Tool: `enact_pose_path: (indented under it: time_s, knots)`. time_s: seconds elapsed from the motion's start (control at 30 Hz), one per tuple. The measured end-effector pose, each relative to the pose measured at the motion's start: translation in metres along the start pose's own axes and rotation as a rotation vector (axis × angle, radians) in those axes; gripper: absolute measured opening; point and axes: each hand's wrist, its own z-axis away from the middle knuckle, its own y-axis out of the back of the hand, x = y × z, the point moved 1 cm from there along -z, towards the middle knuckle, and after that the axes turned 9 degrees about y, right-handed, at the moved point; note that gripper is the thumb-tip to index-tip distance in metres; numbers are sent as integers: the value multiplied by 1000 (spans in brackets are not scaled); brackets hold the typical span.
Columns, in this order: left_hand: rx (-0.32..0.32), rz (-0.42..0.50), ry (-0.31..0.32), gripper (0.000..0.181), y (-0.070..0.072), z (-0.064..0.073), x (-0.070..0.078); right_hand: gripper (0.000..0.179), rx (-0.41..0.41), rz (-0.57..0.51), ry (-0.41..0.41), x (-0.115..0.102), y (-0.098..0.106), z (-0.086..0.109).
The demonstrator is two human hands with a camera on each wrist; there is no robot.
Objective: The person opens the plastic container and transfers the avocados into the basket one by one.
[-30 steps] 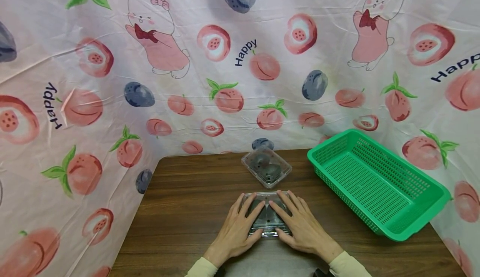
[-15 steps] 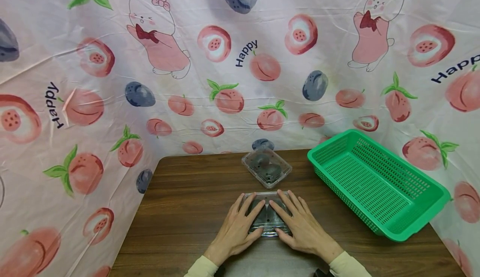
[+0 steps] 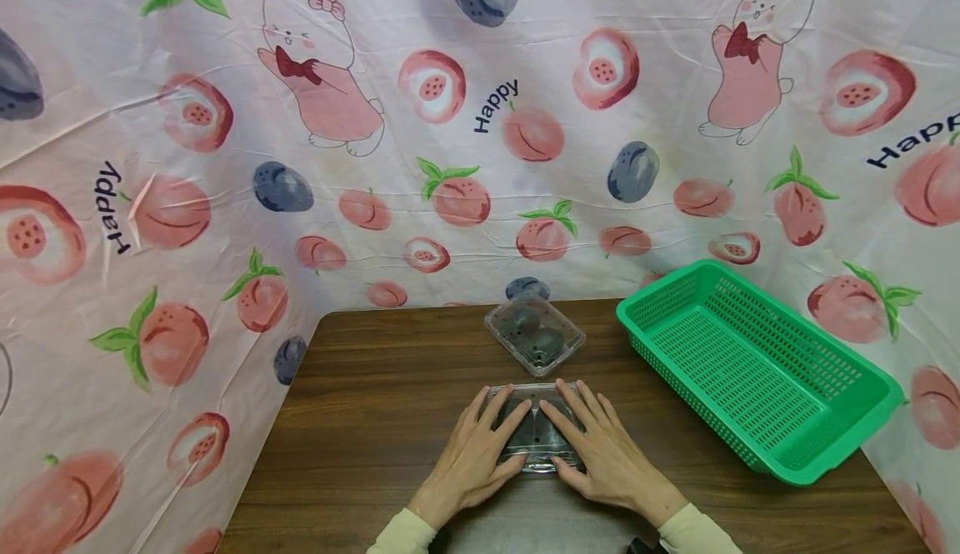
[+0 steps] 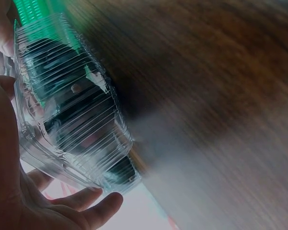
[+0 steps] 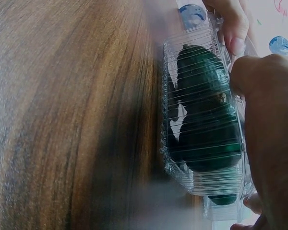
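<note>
- Clear plastic box point(image 3: 535, 431) flat on the brown table point(image 3: 360, 437), directly in front of me; dark green fruit point(image 5: 206, 115) shows through its ribbed side
- Left hand point(image 3: 468, 458) and right hand point(image 3: 609, 456) both spread over it, fingers fanned on top, thumbs at the near edge; neither one pinching
- Index fingertips apart, either side of the middle
- Step in hand, my judgement: steadying the box between both hands, nothing lifted; it looks closed, though I can't make out the catch
- Second clear box point(image 3: 534, 337), dark fruit in it too, sits askew just beyond, untouched
- Green basket point(image 3: 738, 379) over to my right, within the same working area, beside the second box's side of the table
- Next move, if it's opening: thumbs would have to find the rim at the near edge and lift, fingers holding the body down
- If it's shifting the box: hands would need to come down to both ends and grip lightly; plastic looks thin, likely to flex
</note>
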Motion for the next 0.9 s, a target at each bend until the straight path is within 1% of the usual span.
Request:
enact_pose_path:
  time_s: [0.13, 0.3, 0.4, 0.63, 0.9]
  knots:
    - [3, -11, -5, 73, -1, 0, -1, 92, -4, -10, -5, 0, 0, 0]
    - [-30, -4, 5, 72, 1, 0, -1, 91, 2, -13, -7, -1, 1, 0]
    - [-38, 1, 10, 72, 2, 0, 0, 91, 8, -6, -5, -2, 1, 0]
    - [-30, 8, 5, 70, 3, -1, 0, 92, 11, 1, 1, -2, 2, -1]
    - [-43, 15, 15, 69, 3, -1, 0, 91, 13, -1, 5, -1, 1, 0]
